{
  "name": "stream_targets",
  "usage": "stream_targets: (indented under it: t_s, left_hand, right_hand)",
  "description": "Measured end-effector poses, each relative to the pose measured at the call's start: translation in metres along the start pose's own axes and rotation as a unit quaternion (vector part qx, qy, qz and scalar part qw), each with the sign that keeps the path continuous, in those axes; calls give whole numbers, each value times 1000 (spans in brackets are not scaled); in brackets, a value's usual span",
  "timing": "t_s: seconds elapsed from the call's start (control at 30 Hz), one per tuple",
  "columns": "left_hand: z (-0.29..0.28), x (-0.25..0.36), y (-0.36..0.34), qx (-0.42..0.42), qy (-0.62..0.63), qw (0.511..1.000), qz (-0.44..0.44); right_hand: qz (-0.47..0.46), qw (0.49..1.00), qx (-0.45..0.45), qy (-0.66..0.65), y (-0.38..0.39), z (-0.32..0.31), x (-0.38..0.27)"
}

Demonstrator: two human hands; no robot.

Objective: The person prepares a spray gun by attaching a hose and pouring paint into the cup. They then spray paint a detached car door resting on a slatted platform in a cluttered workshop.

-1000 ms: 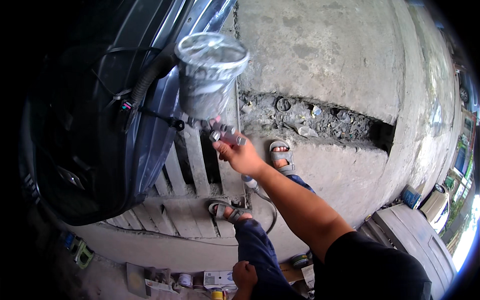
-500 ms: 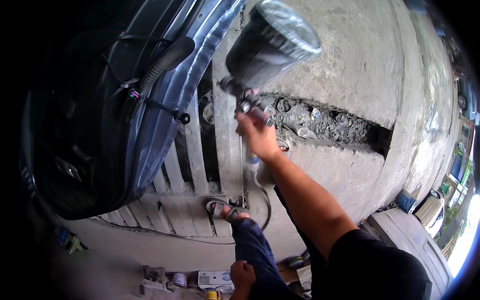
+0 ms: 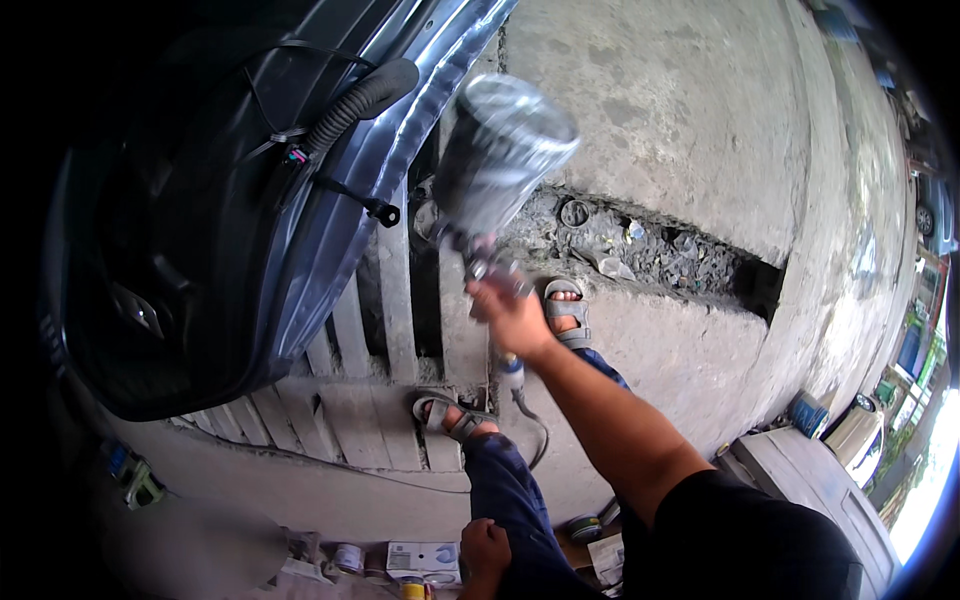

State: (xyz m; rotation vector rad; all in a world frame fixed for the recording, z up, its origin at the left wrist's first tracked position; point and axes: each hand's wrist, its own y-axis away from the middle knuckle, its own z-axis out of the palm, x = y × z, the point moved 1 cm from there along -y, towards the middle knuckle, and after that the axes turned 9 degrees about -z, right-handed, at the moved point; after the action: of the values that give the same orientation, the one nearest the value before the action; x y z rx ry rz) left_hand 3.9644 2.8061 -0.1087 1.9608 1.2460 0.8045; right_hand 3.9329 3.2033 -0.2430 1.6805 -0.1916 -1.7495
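Observation:
My right hand (image 3: 515, 318) is closed round a spray gun (image 3: 478, 262), its fingers blurred by motion. On top of the gun sits a large tilted paint cup (image 3: 500, 150), grey and streaked. An air hose (image 3: 542, 430) hangs from the gun's lower end, below my hand. Left of the cup, apart from it, is a dark blue-grey car door (image 3: 330, 270), its bare edge facing the gun. A corrugated wiring boot (image 3: 345, 115) and a black door strap (image 3: 375, 210) stick out from that edge. My left hand (image 3: 485, 548) is a loose fist beside my thigh, with nothing visible in it.
My sandalled feet stand by a slatted concrete grating (image 3: 398, 300) and a rubble-filled trench (image 3: 660, 245). The hose runs over the floor at the lower left. Cans and boxes (image 3: 425, 558) line the bottom edge. A grey panel (image 3: 815, 480) lies at the right.
My right hand and the spray gun have moved down and slightly left, nearer to me. My right foot has come into full view. The door sits slightly farther right in the picture.

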Motion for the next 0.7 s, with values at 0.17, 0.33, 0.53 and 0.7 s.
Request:
stream_targets:
  t_s: [0.17, 0.33, 0.53, 0.7]
  left_hand:
    - [6, -6, 5, 17, 11, 1000, 1]
    - [7, -6, 8, 8, 22, 1000, -12]
    - [13, -16, 10, 36, 38, 999, 9]
    - [11, -17, 11, 35, 41, 999, -2]
  right_hand:
    - [-59, 991, 111, 49, -37, -23, -49]
    - [-80, 987, 122, 61, -38, -30, -45]
    - [-47, 997, 48, 37, 14, 12, -4]
    - [13, 998, -48, 38, 74, 44, 45]
